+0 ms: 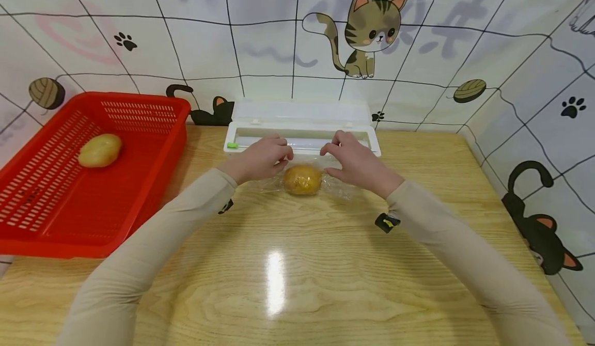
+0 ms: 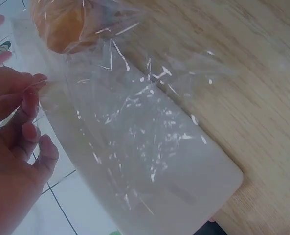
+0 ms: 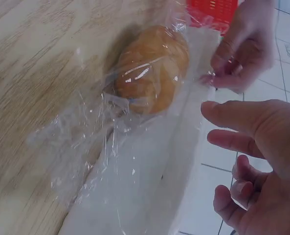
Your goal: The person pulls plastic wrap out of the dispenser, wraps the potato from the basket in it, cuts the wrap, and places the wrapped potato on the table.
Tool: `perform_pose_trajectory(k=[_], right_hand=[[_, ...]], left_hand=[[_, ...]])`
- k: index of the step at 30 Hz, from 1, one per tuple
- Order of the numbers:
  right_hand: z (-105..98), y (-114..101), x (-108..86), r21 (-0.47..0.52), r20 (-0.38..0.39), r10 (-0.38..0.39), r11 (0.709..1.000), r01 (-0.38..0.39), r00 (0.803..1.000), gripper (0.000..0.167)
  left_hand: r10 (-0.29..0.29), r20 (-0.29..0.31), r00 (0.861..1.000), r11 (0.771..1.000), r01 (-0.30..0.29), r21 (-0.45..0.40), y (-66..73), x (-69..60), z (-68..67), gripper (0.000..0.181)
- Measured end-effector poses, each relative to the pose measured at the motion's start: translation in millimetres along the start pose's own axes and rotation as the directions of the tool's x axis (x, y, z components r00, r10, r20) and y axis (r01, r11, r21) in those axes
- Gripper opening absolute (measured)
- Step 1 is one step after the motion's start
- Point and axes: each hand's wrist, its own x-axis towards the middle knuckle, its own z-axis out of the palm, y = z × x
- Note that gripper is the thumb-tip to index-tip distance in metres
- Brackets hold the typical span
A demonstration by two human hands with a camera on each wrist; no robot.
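Note:
A potato [image 1: 302, 179] lies on the table in front of a white cling film dispenser [image 1: 304, 147], covered by clear, wrinkled cling film [image 2: 135, 117]. The film spreads out loosely on both sides of the potato. My left hand [image 1: 262, 157], just behind and left of the potato, pinches the film's edge between thumb and forefinger, seen in the left wrist view. My right hand [image 3: 262, 152] hovers by the dispenser's front, to the right of the potato. Its thumb and forefinger are apart, with nothing visible gripped between them; the other fingers curl loosely.
At the left stands a red plastic basket [image 1: 160, 181] with another potato [image 1: 100, 151] in it. The dispenser's lid [image 1: 302, 111] is raised toward the patterned cloth [image 1: 260, 51] at the back. A green slider [image 1: 232, 145] sits at the dispenser's left end. The wooden table [image 1: 325, 273] reflects light.

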Motion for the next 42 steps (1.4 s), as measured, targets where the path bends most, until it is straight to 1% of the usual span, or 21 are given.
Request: perform_pose_trajectory(k=[3,5,9,12,16,18,20,22,24,25,29,32,35,38,40,42], right_hand=[[5.7,-3.9,7.7,-0.003,0.016,-0.001,1.0,0.001,1.0,0.018],[7.5,-5.5,8.9,-0.001,0.03,0.006,1.0,-0.006,1.0,0.014],[8.7,-8.9,7.0,-0.007,0.048,0.012,1.0,-0.012,0.999,0.015],[8.9,-11.2,5.3,0.01,0.036,0.006,1.0,-0.007,0.999,0.015],[9.6,-12.7,4.0,0.106,0.013,0.023,0.994,-0.024,1.0,0.015],[11.8,-11.9,4.3,0.131,0.023,0.041,0.99,-0.044,0.999,0.019],[13.8,-11.9,4.4,0.128,0.041,0.061,0.99,-0.066,0.997,0.025],[17.1,-10.9,4.6,0.102,0.049,0.062,0.993,-0.066,0.997,0.026],[19.8,-10.5,4.3,0.082,0.039,0.053,0.995,-0.056,0.998,0.021],[20.9,-10.5,3.8,0.086,0.022,0.041,0.995,-0.043,0.999,0.017],[24.9,-10.1,2.4,0.141,-0.04,0.014,0.99,-0.008,0.999,0.007],[27.6,-10.9,1.3,0.189,-0.053,0.033,0.982,-0.023,0.998,0.006],[31.8,-13.0,-0.5,0.216,-0.043,0.081,0.974,-0.07,0.996,0.014],[37.0,-17.0,-2.7,0.221,-0.031,0.115,0.97,-0.106,0.993,0.026],[40.5,-19.9,-4.2,0.21,-0.037,0.129,0.97,-0.118,0.991,0.033],[43.0,-22.7,-5.6,0.201,-0.05,0.142,0.971,-0.129,0.989,0.036]], left_hand=[[-0.008,-0.01,1.0,1.0,0.008,-0.015,2.1,0.3,1.7,0.007],[-0.008,-0.014,1.0,1.0,0.007,-0.026,3.5,0.3,2.6,0.006],[-0.004,-0.01,1.0,0.999,0.004,-0.04,5.4,-0.9,3.3,0.006],[0.001,-0.008,1.0,0.999,-0.001,-0.039,5.5,-2.4,3.4,0.006],[0.011,-0.021,1.0,0.999,-0.012,-0.03,6.6,-4.2,3.0,0.006],[0.006,-0.023,1.0,1.0,-0.007,-0.023,7.5,-4.6,2.9,0.007],[-0.007,-0.018,1.0,1.0,0.007,-0.022,8.4,-4.7,2.6,0.008],[-0.023,-0.006,1.0,1.0,0.023,-0.022,9.2,-4.1,2.5,0.008],[-0.038,0.01,0.999,0.999,0.039,-0.025,10.2,-3.2,2.5,0.01],[-0.044,0.018,0.999,0.999,0.045,-0.025,10.6,-2.7,2.6,0.01],[-0.059,0.035,0.998,0.998,0.06,-0.023,12.4,-2.2,3.7,0.013],[-0.069,0.039,0.997,0.998,0.07,-0.011,13.8,-4.1,4.8,0.014],[-0.063,0.046,0.997,0.998,0.063,0.012,15.9,-6.6,6.0,0.023],[-0.056,0.045,0.997,0.997,0.053,0.058,18.2,-7.9,8.7,0.034],[-0.05,0.03,0.998,0.995,0.047,0.085,19.6,-8.1,11.0,0.035],[-0.052,0.015,0.999,0.992,0.05,0.112,21.1,-7.7,13.6,0.035]])
